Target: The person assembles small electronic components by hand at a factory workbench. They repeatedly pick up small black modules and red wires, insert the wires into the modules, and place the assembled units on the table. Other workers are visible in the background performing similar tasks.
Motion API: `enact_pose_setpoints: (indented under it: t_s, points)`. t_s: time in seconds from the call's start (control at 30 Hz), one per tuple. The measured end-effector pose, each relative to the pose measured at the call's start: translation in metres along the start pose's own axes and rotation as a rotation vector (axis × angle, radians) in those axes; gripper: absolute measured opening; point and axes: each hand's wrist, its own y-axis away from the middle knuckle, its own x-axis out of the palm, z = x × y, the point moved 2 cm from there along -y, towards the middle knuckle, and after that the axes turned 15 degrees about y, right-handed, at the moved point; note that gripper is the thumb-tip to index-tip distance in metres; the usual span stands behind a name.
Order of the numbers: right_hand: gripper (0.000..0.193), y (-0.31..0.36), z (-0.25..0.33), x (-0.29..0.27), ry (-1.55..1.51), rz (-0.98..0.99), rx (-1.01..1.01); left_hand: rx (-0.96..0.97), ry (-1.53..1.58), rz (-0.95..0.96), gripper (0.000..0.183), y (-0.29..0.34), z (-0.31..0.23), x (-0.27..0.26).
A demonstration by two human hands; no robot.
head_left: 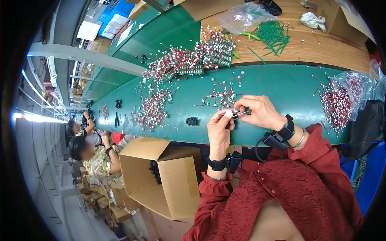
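Observation:
My left hand [219, 129] is closed over the green work surface [257, 134], its fingertips pinched together. Something small and white [228, 114] shows at these fingertips; whether it is a held part or a finger covering, I cannot tell. Close against it, my right hand [260, 113] grips a thin metal tool with two prongs that looks like tweezers [241, 114]. The prongs point at the left fingertips. Just beyond both hands lies a small group of red wires with white connectors [222, 94]. A small black part [192, 121] rests left of my left hand.
Heaps of red wires with white connectors [155, 105] and green circuit boards [219, 52] lie to the left. Another wire pile [335, 102] spills from a plastic bag at right. Green strips [273, 37] lie beyond. A cardboard box [177, 188] stands below the near edge. Two people sit farther left.

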Motion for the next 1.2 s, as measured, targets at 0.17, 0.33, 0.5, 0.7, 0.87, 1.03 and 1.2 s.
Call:
enact_pose_setpoints:
  t_s: [0.17, 0.33, 0.5, 0.7, 0.87, 1.03, 1.2]
  points:
    - [0.016, 0.004, -0.002, 0.000, -0.007, -0.029, 0.018, 0.091, -0.183, 0.075, 0.010, -0.002, 0.001, -0.004]
    - [0.018, 0.006, -0.008, 0.002, -0.011, 0.012, 0.033, 0.273, -0.427, 0.188, 0.013, -0.001, -0.002, 0.002]
    - [0.024, 0.005, -0.011, 0.008, -0.334, 0.180, 0.341, 0.282, -0.417, 0.181, 0.015, -0.003, -0.001, 0.005]
    - [0.036, 0.004, -0.014, 0.007, -0.548, 0.187, 0.438, 0.031, -0.073, 0.077, 0.015, -0.004, -0.004, 0.003]
    - [0.030, -0.001, -0.018, -0.001, -0.695, -0.113, 0.369, 0.006, -0.123, 0.068, 0.016, -0.005, -0.013, -0.001]
    - [0.020, 0.002, -0.014, 0.002, -0.522, 0.019, 0.294, -0.031, -0.147, 0.087, 0.019, -0.005, -0.009, 0.000]
    - [0.016, 0.001, -0.014, 0.012, -0.732, 0.205, 0.333, -0.028, -0.178, 0.133, 0.020, -0.007, -0.009, 0.006]
